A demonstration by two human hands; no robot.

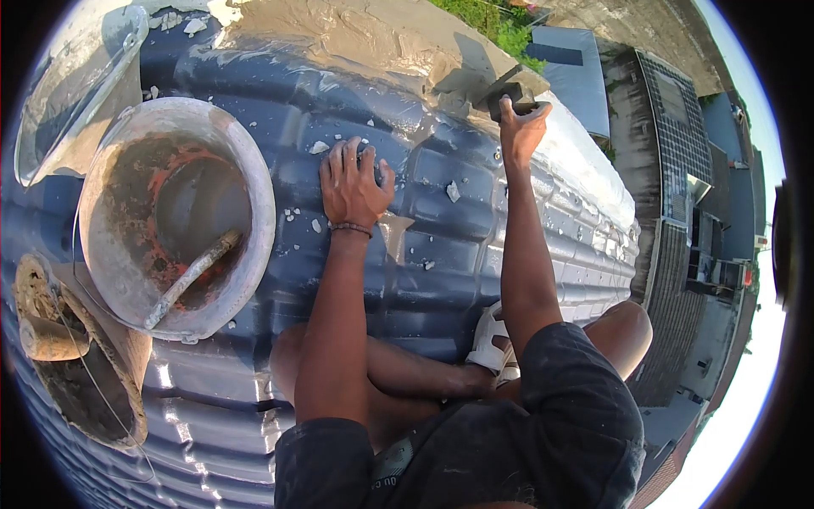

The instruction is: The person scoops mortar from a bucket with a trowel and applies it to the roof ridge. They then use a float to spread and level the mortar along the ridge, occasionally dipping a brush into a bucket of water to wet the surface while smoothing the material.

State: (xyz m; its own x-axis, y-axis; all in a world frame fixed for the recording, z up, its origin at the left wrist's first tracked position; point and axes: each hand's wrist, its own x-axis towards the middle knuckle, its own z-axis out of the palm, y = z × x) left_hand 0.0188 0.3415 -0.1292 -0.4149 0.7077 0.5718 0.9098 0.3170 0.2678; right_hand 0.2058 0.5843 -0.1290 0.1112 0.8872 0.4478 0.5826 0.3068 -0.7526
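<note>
My left hand (356, 185) lies with fingers spread on the dark blue roof tiles (449, 204), holding nothing. Up and to the right, my right hand (521, 127) is closed on the dark handle of a trowel (506, 97), whose blade rests against the wet grey mortar (365, 38) along the roof's upper edge. A round bucket (254, 170) with grey mix at its bottom stands left of my left hand. A stick-like tool handle (193, 278) leans inside it.
A second bucket (127, 51) stands at the upper left, and a cut container (136, 365) with a wooden handle (52, 338) is at the lower left. Mortar crumbs dot the tiles. Beyond the roof edge at right lie lower roofs (678, 102).
</note>
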